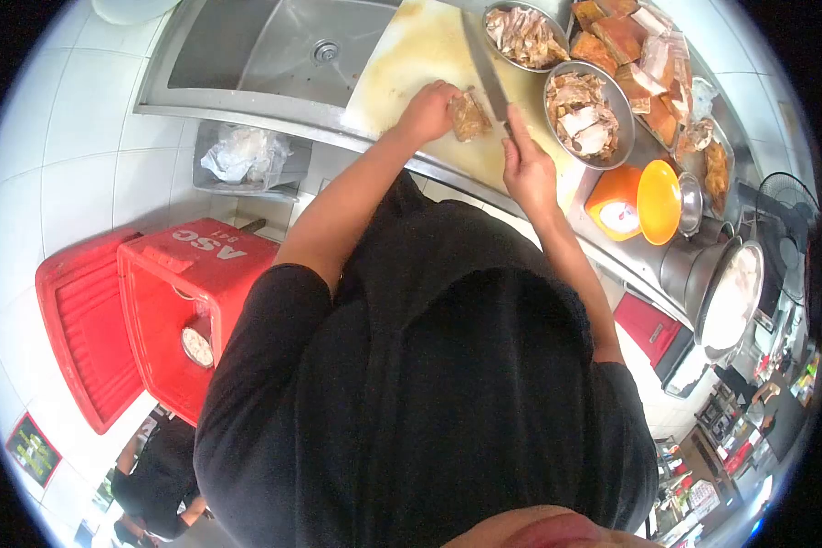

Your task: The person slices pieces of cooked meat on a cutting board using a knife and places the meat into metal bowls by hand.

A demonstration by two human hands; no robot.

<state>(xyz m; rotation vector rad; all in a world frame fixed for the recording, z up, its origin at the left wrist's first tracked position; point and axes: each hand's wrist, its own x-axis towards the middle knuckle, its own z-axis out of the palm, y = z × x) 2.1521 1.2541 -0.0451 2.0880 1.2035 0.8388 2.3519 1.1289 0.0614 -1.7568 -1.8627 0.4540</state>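
On the worn cutting board (411, 55), my left hand (431, 111) has its fingers closed on a browned chunk of cooked meat (470, 117). My right hand (528, 166) grips the handle of a long kitchen knife (486, 68), whose blade points toward the far side of the board, just right of the meat and apart from it. Right of the knife stand two metal bowls of sliced meat: one bowl (629, 137) close to my right hand, the other (560, 29) farther back. Large pieces of roasted meat (619, 41) are piled behind them.
A steel sink (283, 55) adjoins the board on the left. An orange scale (603, 203) with a yellow pan (659, 203) sits right of my hand, near a large metal pot (740, 292). Below left is an open red cooler box (169, 283). Another person (160, 479) is behind me.
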